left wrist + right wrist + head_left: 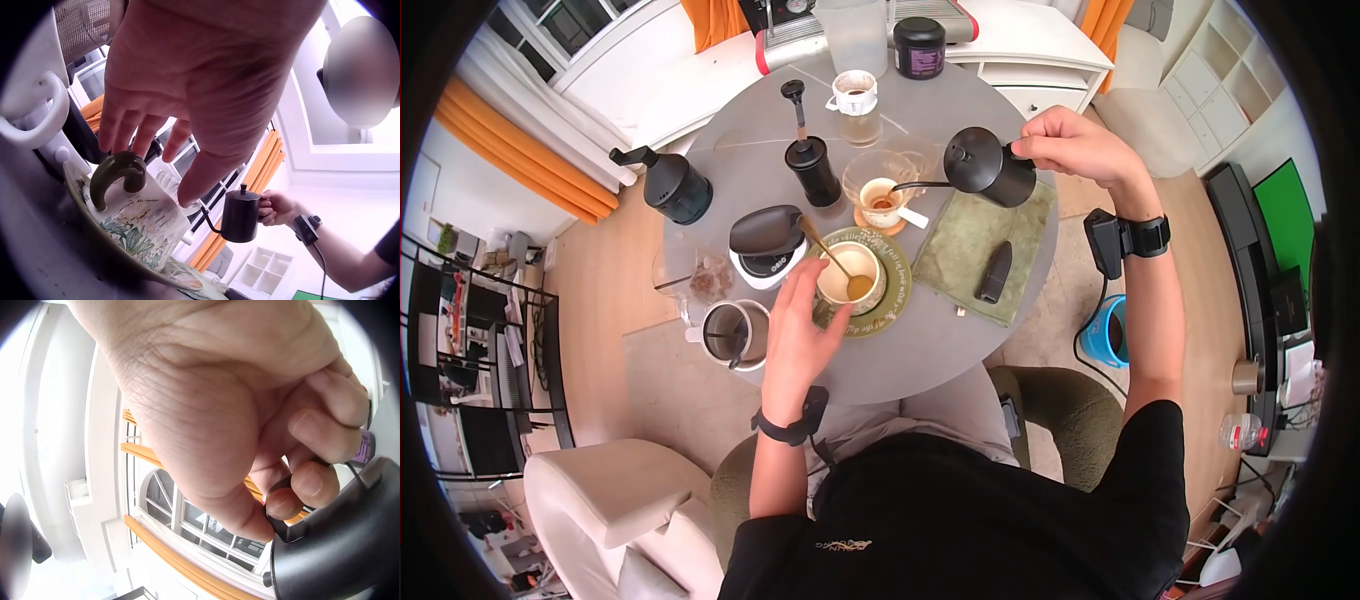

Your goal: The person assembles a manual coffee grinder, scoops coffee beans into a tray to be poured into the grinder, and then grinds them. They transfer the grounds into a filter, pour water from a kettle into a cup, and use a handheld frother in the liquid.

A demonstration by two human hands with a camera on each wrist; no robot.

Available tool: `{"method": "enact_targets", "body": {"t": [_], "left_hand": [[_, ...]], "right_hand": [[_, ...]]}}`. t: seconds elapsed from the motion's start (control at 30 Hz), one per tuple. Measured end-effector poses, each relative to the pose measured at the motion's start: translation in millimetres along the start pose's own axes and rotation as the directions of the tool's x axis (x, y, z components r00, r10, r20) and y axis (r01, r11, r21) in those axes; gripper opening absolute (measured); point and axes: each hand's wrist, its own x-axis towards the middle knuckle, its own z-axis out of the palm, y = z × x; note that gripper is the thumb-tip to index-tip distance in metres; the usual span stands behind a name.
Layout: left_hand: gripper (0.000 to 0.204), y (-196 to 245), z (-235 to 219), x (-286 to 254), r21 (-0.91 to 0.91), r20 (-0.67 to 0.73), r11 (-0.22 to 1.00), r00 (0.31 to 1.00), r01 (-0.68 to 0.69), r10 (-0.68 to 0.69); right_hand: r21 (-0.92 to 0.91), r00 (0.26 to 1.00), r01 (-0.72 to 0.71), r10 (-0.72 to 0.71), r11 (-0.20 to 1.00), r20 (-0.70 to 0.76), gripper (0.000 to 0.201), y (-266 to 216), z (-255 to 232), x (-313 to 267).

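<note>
My right hand (1080,150) grips the handle of a black gooseneck kettle (992,172) above the table's right side. The kettle's thin spout reaches left over a white drip-bag filter (882,203) with brown coffee in it, set within a clear glass vessel. My left hand (798,325) reaches around a flower-patterned cup (140,228), its fingers extended on one side and the thumb on the other. Inside that cup leans a gold spoon (859,287). Under it lies a green saucer (893,305) with lettering on its rim.
Around them on the round grey table (900,370) stand a scale (770,265) with a dark container, a white mug (735,335), a hand grinder (812,170), a second drip bag (855,95) on a glass and a dark jar (920,48). A green cloth (960,255) lies right.
</note>
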Motion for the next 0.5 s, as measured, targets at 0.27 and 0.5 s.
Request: {"method": "enact_targets", "body": {"t": [0.27, 0.5], "left_hand": [[0.059, -0.3, 1.6, 0.0, -0.004, 0.011, 1.0, 1.0, 0.009, -0.009], [0.057, 0.6, 1.5, 0.6, 0.0, 0.01, 1.0, 1.0, 0.015, -0.015]], "right_hand": [[-0.006, 1.0, -0.008, 0.008, 1.0, -0.001, 0.047, -2.5, 0.0, 0.3], [-0.01, 1.0, -0.008, 0.008, 1.0, -0.009, 0.048, 0.4, 0.1, 2.8]]}}
